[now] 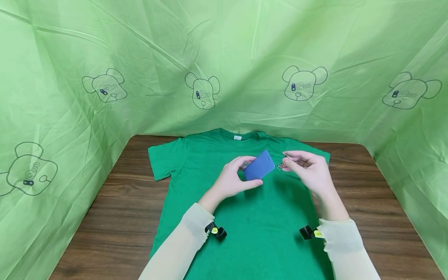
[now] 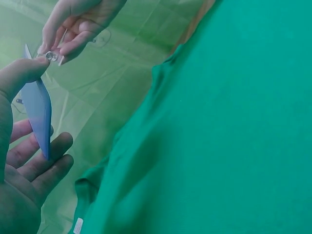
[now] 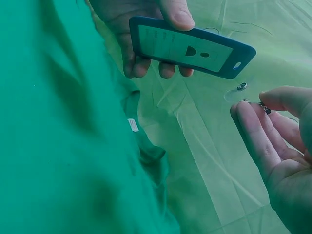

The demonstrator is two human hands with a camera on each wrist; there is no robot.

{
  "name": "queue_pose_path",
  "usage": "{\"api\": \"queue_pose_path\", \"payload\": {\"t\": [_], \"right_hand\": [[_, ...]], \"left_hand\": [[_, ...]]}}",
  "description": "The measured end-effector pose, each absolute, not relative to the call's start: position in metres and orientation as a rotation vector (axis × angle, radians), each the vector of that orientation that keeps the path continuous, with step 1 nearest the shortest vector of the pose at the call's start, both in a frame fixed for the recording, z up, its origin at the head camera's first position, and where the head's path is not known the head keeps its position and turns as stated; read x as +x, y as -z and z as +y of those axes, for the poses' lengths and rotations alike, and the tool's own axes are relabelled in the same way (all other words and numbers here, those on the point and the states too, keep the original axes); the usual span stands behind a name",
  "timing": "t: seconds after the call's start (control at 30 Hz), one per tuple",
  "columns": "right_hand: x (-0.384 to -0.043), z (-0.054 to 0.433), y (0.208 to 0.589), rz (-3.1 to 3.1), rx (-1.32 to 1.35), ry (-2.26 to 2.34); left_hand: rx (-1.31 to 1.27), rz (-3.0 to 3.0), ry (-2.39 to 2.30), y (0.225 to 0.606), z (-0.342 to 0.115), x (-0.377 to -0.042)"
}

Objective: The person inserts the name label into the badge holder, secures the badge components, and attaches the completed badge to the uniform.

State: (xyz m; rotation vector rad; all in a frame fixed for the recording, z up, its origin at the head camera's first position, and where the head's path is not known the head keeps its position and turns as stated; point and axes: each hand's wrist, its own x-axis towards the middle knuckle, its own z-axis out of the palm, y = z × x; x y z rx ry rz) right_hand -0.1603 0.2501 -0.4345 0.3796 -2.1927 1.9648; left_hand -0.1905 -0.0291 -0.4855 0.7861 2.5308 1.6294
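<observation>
My left hand (image 1: 229, 178) grips a blue badge holder (image 1: 259, 166) by its edges, tilted above a green T-shirt (image 1: 241, 229). In the right wrist view, the badge holder (image 3: 229, 58) shows a pale card in its dark frame and a small slot near one end. Between thumb and fingertips, my right hand (image 1: 311, 171) pinches a small metal badge clip (image 3: 264, 108). From it extends a clear strap with a round snap (image 3: 242, 86). Strap and slot are close together but apart. In the left wrist view, the left thumb partly covers the holder.
The T-shirt lies spread on a dark wooden table (image 1: 115, 217), its collar with a white label (image 1: 237, 137) at the far side. Light green cloth (image 1: 245, 46) with printed bear heads hangs around the back and sides. A small black camera sits on each wrist.
</observation>
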Motion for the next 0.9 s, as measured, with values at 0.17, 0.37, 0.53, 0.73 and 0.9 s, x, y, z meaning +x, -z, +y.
{"api": "queue_pose_path", "payload": {"t": [0.17,0.37,0.53,0.73,0.9], "right_hand": [[-0.160,0.250,0.435,-2.160,0.387,-1.989],[-0.163,0.252,0.436,-2.147,0.474,-1.962],[-0.165,0.251,0.438,-2.176,0.528,-1.917],[-0.163,0.245,0.437,-2.189,0.479,-1.990],[-0.161,0.240,0.434,-2.178,0.451,-2.032]], "left_hand": [[0.803,2.533,-1.629,0.485,-0.029,-0.190],[0.807,2.538,-1.619,0.485,-0.029,-0.190],[0.803,2.532,-1.614,0.486,-0.028,-0.190],[0.794,2.517,-1.593,0.487,-0.028,-0.190],[0.782,2.511,-1.581,0.486,-0.028,-0.190]]}}
